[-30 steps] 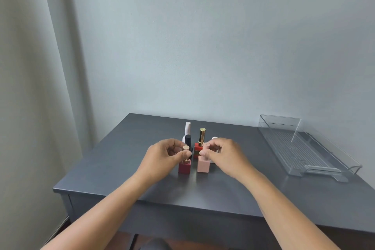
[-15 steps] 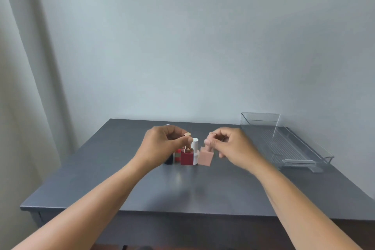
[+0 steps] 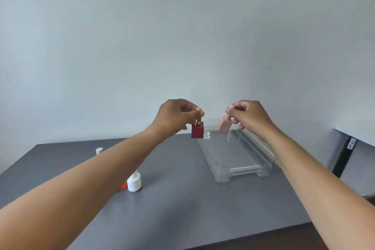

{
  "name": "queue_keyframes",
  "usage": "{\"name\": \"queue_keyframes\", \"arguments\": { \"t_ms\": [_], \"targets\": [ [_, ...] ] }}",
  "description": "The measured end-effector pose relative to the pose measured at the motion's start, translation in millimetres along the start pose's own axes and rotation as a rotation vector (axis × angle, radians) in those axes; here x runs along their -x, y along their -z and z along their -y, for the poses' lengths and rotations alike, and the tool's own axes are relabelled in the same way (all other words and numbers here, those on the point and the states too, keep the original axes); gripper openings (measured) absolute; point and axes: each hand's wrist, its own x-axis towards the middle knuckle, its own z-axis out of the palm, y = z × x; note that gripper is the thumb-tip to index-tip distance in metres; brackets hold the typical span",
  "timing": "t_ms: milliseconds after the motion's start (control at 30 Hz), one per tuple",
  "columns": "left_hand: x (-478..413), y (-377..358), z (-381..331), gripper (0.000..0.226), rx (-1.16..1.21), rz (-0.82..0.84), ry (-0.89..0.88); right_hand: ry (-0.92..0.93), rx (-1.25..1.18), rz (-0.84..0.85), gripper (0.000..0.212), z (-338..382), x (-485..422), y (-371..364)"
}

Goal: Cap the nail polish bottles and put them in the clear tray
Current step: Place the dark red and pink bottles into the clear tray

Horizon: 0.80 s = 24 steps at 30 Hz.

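My left hand grips the gold cap of a dark red square nail polish bottle, which hangs in the air just left of the far end of the clear tray. A pale pink square bottle is pinched at its top by my right hand and hangs tilted over the tray's far end. The tray lies lengthwise on the grey table and holds nothing. A white bottle stands by my left forearm, with a bright red bottle mostly hidden behind the arm.
A white cap top shows above my left forearm at the table's left. The wall runs close behind the table. A white surface edge and a dark post stand to the right of the table.
Both hands lifted their bottles off the table and carried them right, to the far end of the tray. The view swung right, so the other bottles now sit at lower left.
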Motion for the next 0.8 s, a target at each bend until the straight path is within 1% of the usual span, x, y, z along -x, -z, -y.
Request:
{"name": "queue_keyframes", "arguments": {
  "t_ms": [133,267,500,700,800],
  "targets": [
    [-45.4,-36.2,5.6,0.01,0.018,0.031,0.023,-0.061,0.037,-0.052,0.01,-28.9,-38.6,17.0],
    [-84.8,-63.6,17.4,0.01,0.008,0.038,0.07,-0.096,0.08,-0.056,0.005,-55.9,-67.1,19.0],
    [-138.5,-96.1,54.1,0.014,-0.078,0.064,0.146,-0.136,0.189,0.019,0.007,-99.4,-110.3,-0.3],
    [-167.6,-119.5,77.2,0.011,-0.138,0.101,0.18,-0.129,0.269,0.047,0.006,-119.5,-139.1,-10.5],
    [-175.2,-129.9,87.5,0.011,-0.158,0.096,0.185,-0.116,0.303,0.06,0.013,-130.6,-146.4,-15.6]
  ]
}}
